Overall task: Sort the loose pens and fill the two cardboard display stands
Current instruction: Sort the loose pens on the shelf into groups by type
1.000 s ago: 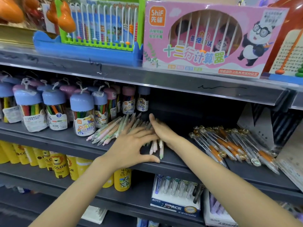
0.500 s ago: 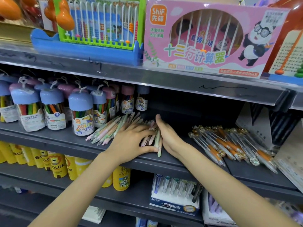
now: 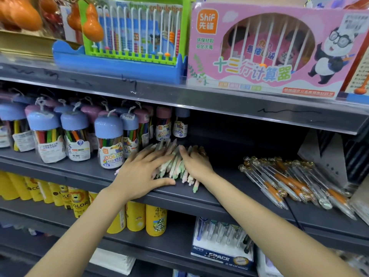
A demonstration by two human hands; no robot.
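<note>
Left hand and right hand lie flat with fingers extended, pressing in from either side of the pastel pens and gripping none. The bundle sits between both hands on the shelf, long axes running away from the person, tilted slightly right. Orange-banded pens lie well right.

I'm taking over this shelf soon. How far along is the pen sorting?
Early stage. Done: nothing visibly; no pens stand in a display stand in view. In hand: the left hand and right hand press a heap of pastel pens together on the middle shelf. Left: the orange-and-clear pens lie loose to the right, and both stands need filling.
</note>
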